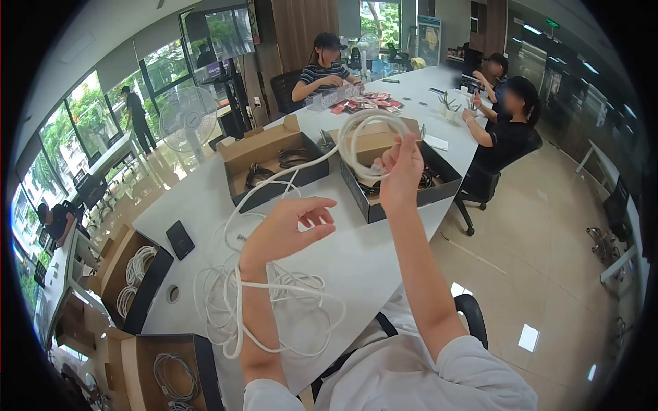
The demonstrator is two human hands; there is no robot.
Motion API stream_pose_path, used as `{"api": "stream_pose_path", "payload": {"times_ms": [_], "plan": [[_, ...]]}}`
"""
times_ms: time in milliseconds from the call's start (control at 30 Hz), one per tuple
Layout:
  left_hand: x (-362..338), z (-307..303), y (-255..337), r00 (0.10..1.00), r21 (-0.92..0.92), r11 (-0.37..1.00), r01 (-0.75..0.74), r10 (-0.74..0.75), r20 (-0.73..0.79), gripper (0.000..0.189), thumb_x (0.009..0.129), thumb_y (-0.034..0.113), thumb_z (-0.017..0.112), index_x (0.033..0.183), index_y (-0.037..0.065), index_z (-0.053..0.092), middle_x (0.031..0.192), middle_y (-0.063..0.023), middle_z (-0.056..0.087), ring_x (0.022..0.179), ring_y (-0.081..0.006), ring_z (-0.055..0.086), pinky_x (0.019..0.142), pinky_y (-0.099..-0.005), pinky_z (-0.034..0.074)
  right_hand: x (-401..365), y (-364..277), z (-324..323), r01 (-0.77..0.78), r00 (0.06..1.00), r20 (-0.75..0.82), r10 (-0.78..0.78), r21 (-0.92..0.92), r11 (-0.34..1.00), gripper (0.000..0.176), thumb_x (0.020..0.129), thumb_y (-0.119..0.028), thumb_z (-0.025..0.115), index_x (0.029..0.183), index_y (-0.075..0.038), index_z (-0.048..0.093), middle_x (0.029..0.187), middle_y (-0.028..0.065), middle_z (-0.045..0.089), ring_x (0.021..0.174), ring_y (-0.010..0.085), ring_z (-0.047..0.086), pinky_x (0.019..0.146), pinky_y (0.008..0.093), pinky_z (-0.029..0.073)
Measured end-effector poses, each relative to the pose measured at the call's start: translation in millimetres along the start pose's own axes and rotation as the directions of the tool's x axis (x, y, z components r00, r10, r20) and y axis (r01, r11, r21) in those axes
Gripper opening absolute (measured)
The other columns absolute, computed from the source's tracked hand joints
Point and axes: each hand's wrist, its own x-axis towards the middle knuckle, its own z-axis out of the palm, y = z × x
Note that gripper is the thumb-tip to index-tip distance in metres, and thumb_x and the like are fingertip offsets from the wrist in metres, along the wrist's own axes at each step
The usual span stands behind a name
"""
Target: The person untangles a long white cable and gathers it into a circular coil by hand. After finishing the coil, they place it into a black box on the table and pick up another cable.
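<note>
My right hand (403, 164) is raised, its fingers closed on a coil of white cable (345, 152) with several loops. From the coil the cable runs down to the left, behind my left hand, to the loose tangle. My left hand (291, 226) is in the air over the table, fingers curved and thumb apart, with nothing between them. A strand of white cable crosses my left forearm. Around and under that forearm, a loose tangle of white cable (301, 291) lies on the white table (363, 257).
Dark cables lie in an open box (274, 195) and in another box (375, 211) beyond my hands. At left are a box of coiled white cables (147, 291), a box with grey cables (205, 370) and a black phone (179, 240). Several people sit around the table.
</note>
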Motion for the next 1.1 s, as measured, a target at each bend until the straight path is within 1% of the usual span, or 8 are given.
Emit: {"api": "stream_pose_path", "payload": {"times_ms": [133, 267, 400, 733, 833, 933, 1033, 1100], "plan": [[6.8, 13.7, 15.6, 0.662, 0.043, 0.867, -0.496, 0.409, -0.628, 0.082, 0.073, 0.017, 0.077, 0.141, 0.003, 0.034, 0.131, -0.0111, 0.049, 0.115, -0.0178, 0.049, 0.093, -0.0334, 0.041, -18.6, 6.5, 5.6, 0.046, 0.975, 0.219, -0.018, -0.121, 0.992, 0.036, 0.1, -0.035, 0.048, 0.089, -0.002, 0.053, 0.058, -0.0053, 0.034, 0.051, 0.0046, 0.03, 0.05, 0.0235, 0.031], [15.5, 17.3, 19.3, 0.48, 0.229, 0.922, -0.311, 0.361, -0.8, 0.092, 0.07, 0.019, 0.079, 0.145, 0.004, 0.027, 0.135, -0.0131, 0.045, 0.118, -0.0184, 0.048, 0.096, -0.0356, 0.04, -35.4, -6.2, 17.5, 0.128, 0.913, 0.406, -0.04, -0.192, 0.973, 0.036, 0.1, -0.037, 0.046, 0.091, -0.003, 0.053, 0.059, -0.0054, 0.031, 0.053, 0.0057, 0.027, 0.052, 0.0256, 0.031], [19.8, 16.1, -0.1, 0.831, -0.473, 0.821, -0.318, 0.001, -0.556, 0.043, 0.088, 0.014, 0.065, 0.126, 0.002, 0.051, 0.108, -0.0103, 0.064, 0.099, -0.0169, 0.06, 0.09, -0.0294, 0.044, -48.3, -15.3, 28.8, 0.162, 0.89, 0.45, -0.073, -0.163, 0.973, 0.037, 0.1, -0.039, 0.045, 0.09, -0.004, 0.052, 0.059, -0.0051, 0.033, 0.054, 0.0065, 0.028, 0.053, 0.0258, 0.032], [17.7, 22.5, 2.8, 0.853, -0.788, 0.34, -0.513, 0.099, -0.513, 0.024, 0.098, 0.029, 0.053, 0.084, 0.009, 0.048, 0.056, 0.0073, 0.028, 0.047, -0.0053, 0.024, 0.049, -0.0225, 0.023, -82.0, 31.6, 9.4, 0.033, 0.953, 0.304, 0.011, -0.141, 0.99, 0.036, 0.103, -0.037, 0.038, 0.095, -0.003, 0.05, 0.07, -0.0007, 0.046, 0.064, 0.0091, 0.045, 0.062, 0.024, 0.039], [13.9, 20.5, 7.8, 0.813, -0.598, 0.679, -0.426, -0.003, -0.582, 0.024, 0.095, 0.022, 0.057, 0.079, 0.006, 0.051, 0.057, 0.0067, 0.033, 0.048, -0.0036, 0.028, 0.046, -0.0231, 0.024, -76.5, 38.8, -6.3, -0.053, 0.954, 0.269, 0.134, -0.29, 0.956, 0.029, 0.101, -0.03, 0.046, 0.102, -0.002, 0.052, 0.081, 0.0034, 0.055, 0.079, 0.013, 0.052, 0.072, 0.0255, 0.041], [12.3, 17.5, 7.9, 0.741, -0.182, 0.96, -0.213, 0.037, -0.671, 0.023, 0.089, 0.016, 0.059, 0.072, 0.002, 0.052, 0.057, 0.0046, 0.036, 0.052, -0.0041, 0.03, 0.047, -0.0248, 0.025, -81.1, 26.1, -3.4, 0.311, 0.95, 0.237, -0.203, -0.671, 0.673, 0.023, 0.09, -0.016, 0.059, 0.106, -0.001, 0.055, 0.092, 0.0095, 0.058, 0.092, 0.0201, 0.056, 0.076, 0.0301, 0.044], [15.5, 23.6, 22.3, 0.78, -0.061, 0.992, -0.112, 0.049, -0.624, 0.022, 0.083, 0.012, 0.061, 0.068, -0.001, 0.052, 0.057, 0.0018, 0.038, 0.054, -0.0055, 0.031, 0.047, -0.026, 0.027, -79.0, -15.8, 11.9, 0.672, 0.714, 0.514, -0.475, -0.694, 0.26, 0.043, 0.073, 0.0, 0.064, 0.115, -0.001, 0.054, 0.109, 0.0158, 0.058, 0.102, 0.0252, 0.056, 0.081, 0.0301, 0.045], [17.3, 29.0, 25.0, 0.847, -0.032, 0.997, -0.069, 0.041, -0.53, 0.02, 0.081, 0.012, 0.063, 0.069, -0.001, 0.055, 0.055, 0.0, 0.041, 0.054, -0.0047, 0.034, 0.047, -0.0249, 0.028, -81.3, -26.8, 12.9, 0.729, 0.684, 0.646, -0.338, -0.607, 0.317, 0.042, 0.069, 0.002, 0.063, 0.111, -0.003, 0.057, 0.101, 0.0176, 0.06, 0.095, 0.0297, 0.059, 0.079, 0.032, 0.047]]}}
